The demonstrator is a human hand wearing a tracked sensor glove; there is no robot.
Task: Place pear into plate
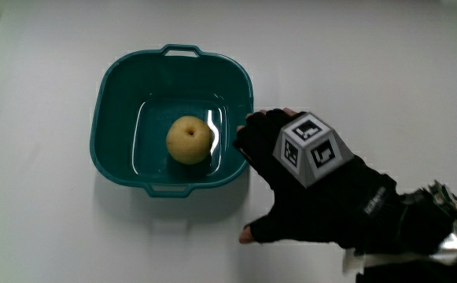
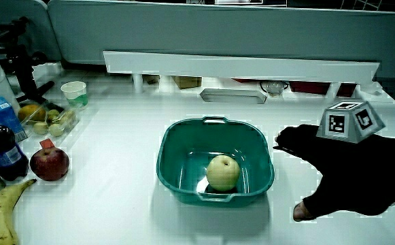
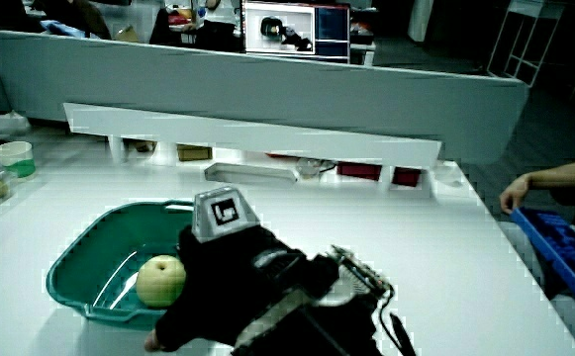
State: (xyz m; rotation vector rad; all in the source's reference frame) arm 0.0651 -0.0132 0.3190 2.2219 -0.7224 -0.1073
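Note:
A yellow-green pear (image 1: 189, 140) (image 2: 222, 171) (image 3: 160, 280) rests in the middle of a teal square basin-like plate (image 1: 115, 79) (image 2: 173, 146) (image 3: 77, 259). The hand (image 1: 291, 181) (image 2: 333, 170) (image 3: 218, 277), in a black glove with a patterned cube (image 1: 313, 147) on its back, lies just beside the plate's rim, apart from the pear. Its fingers are spread and relaxed and hold nothing. The thumb (image 1: 252, 233) points toward the person's edge of the table.
In a side view a red apple (image 2: 49, 164), a banana (image 2: 3, 211), a dark bottle (image 2: 1, 151), a tray of small fruit (image 2: 47, 119) and a paper cup (image 2: 74, 93) lie off beside the plate. A low partition (image 2: 238, 68) borders the table.

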